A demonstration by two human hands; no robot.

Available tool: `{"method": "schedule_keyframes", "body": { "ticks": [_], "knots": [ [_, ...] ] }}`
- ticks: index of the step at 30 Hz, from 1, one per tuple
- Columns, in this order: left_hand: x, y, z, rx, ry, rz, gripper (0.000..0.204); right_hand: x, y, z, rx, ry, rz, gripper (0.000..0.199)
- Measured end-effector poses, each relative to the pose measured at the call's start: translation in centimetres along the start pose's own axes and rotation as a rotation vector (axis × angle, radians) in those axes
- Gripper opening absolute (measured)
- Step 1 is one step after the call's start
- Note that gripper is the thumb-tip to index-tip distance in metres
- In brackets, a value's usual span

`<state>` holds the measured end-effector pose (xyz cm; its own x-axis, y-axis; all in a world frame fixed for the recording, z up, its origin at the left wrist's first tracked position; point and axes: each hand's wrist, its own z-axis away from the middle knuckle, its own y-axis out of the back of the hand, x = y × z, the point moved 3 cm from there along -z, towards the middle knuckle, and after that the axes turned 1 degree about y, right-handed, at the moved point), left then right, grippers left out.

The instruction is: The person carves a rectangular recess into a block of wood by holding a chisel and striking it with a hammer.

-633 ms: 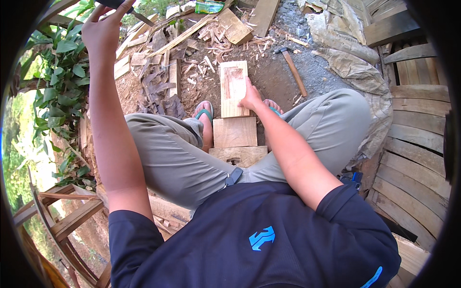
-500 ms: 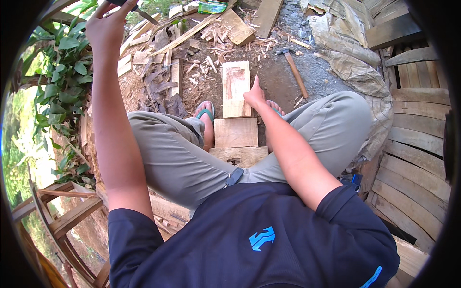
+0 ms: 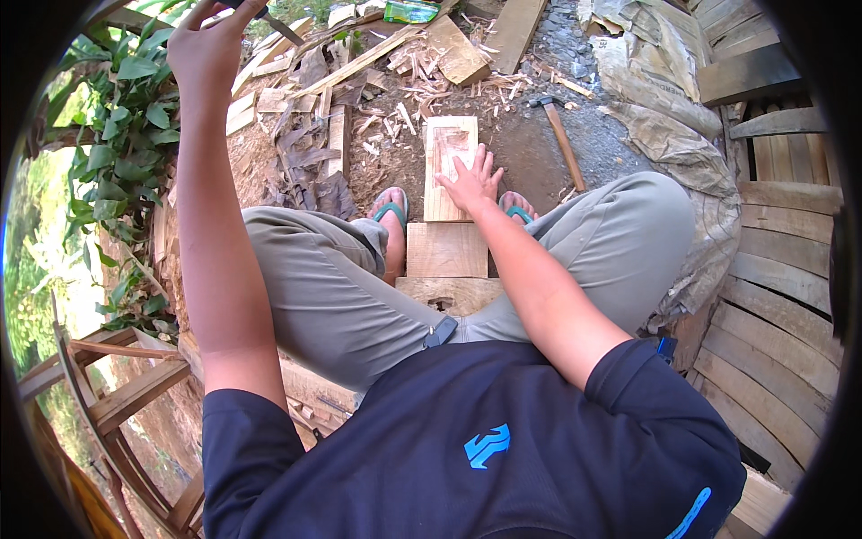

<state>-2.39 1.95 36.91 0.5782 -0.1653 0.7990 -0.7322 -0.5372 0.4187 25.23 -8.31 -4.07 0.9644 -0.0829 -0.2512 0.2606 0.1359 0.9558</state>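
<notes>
I sit with knees apart over a pale carved wooden board (image 3: pixel 446 148) lying on the ground between my feet. My right hand (image 3: pixel 473 181) rests flat on the board's near right part, fingers spread. My left hand (image 3: pixel 208 49) is raised high at the upper left, closed around a thin dark tool (image 3: pixel 269 20) whose tip points right; its handle is hidden in the fist. Two more wooden blocks (image 3: pixel 446 250) lie nearer me, between my legs.
A hammer (image 3: pixel 560 133) lies on the dirt right of the board. Wood scraps and shavings (image 3: pixel 395 67) litter the ground beyond. Curved wooden slats (image 3: pixel 779 269) stand at the right, a wooden frame (image 3: pixel 117 395) at lower left, leafy plants (image 3: pixel 117 135) at left.
My right hand has spread flat on the board's near end. My raised left arm has stayed up with the tool, shifting slightly.
</notes>
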Motion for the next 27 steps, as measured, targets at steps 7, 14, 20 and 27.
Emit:
{"method": "schedule_keyframes", "body": {
  "ticks": [7, 14, 20, 27],
  "knots": [
    [1.2, 0.3, 1.1, 0.017, 0.018, -0.072, 0.036, 0.1, 1.0, -3.2, 0.107, 0.318, -0.048, 0.018],
    [-3.8, 1.3, -1.7, -0.054, -0.031, -0.012, 0.042, -0.9, 0.3, -3.5, -0.008, 0.377, 0.129, 0.016],
    [1.0, 0.2, 1.1, 0.045, 0.057, -0.068, 0.036, -0.1, -1.2, -4.2, 0.039, 0.463, 0.165, 0.012],
    [1.1, 0.3, 0.9, 0.047, 0.042, -0.082, 0.034, -0.5, -1.2, -4.9, -0.067, 0.539, 0.185, 0.012]
  ]
}}
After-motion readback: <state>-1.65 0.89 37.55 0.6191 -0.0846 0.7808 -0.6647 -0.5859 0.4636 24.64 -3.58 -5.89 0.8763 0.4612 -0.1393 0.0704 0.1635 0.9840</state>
